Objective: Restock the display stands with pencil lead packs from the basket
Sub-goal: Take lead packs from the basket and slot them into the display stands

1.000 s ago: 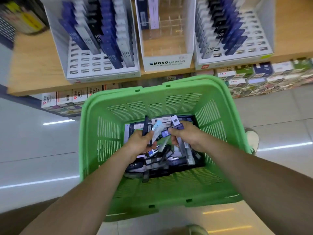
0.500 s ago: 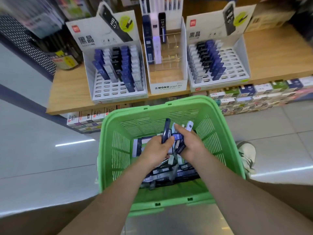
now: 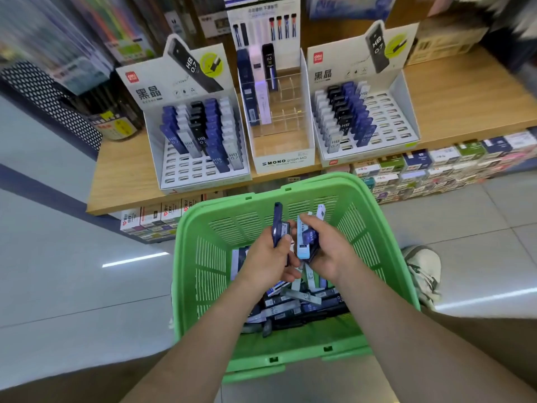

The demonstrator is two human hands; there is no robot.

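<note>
We stand on a grey tiled floor (image 3: 72, 286) facing a light wooden shelf (image 3: 465, 91), with a green slotted plastic basket (image 3: 203, 271) below us, its far rim just under the shelf edge. Three display stands sit side by side on the shelf. The white cardboard stand on the left (image 3: 203, 183) has blue, black and grey packs in its rear rows and bare front slots. The clear-divided middle stand marked MONO (image 3: 283, 164) holds a few tall packs at its back left. The white cardboard stand on the right (image 3: 406, 112) is filled along its left columns. Our left hand (image 3: 268, 257) and right hand (image 3: 334, 251) are raised close together above the basket, nearly touching. The left grips a dark blue pencil lead pack (image 3: 277, 216) upright, and the right clutches a small bundle of pale blue and navy packs (image 3: 303, 242). A heap of loose lead packs (image 3: 290, 306) lies in the basket bottom beneath them.
</note>
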